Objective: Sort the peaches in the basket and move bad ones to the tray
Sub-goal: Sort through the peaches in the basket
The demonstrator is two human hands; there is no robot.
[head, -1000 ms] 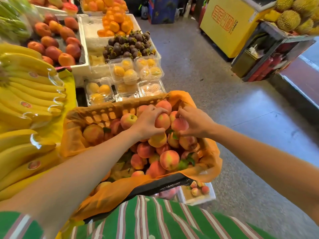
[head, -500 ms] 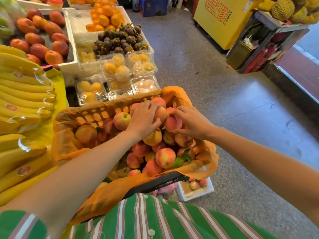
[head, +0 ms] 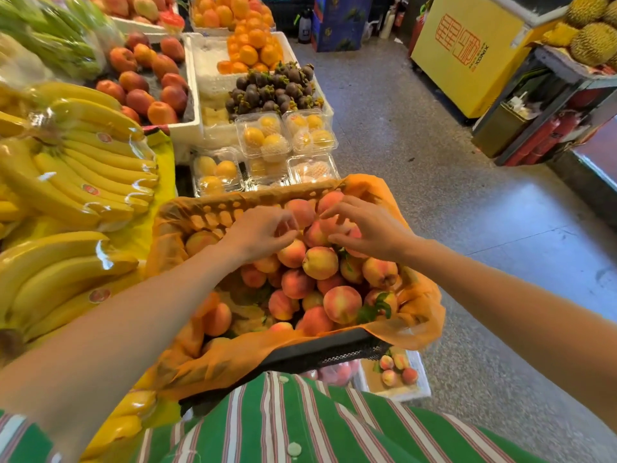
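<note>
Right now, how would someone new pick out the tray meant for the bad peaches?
Find the big orange-lined basket of peaches in front of the person. Below its near right corner, low down, a white foam tray sticks out. Unlike the white crates farther back, it holds only a few small loose peaches.

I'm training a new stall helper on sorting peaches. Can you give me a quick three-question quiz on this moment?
1. True or false: the left hand and the right hand are both over the far end of the basket.
2. Where is the tray? A: inside the basket. B: lower down, by the basket's near right corner. C: in the left hand.
3. Fill in: the basket's plastic liner is coloured ___.

Key: 1 true; 2 B; 3 orange.
</note>
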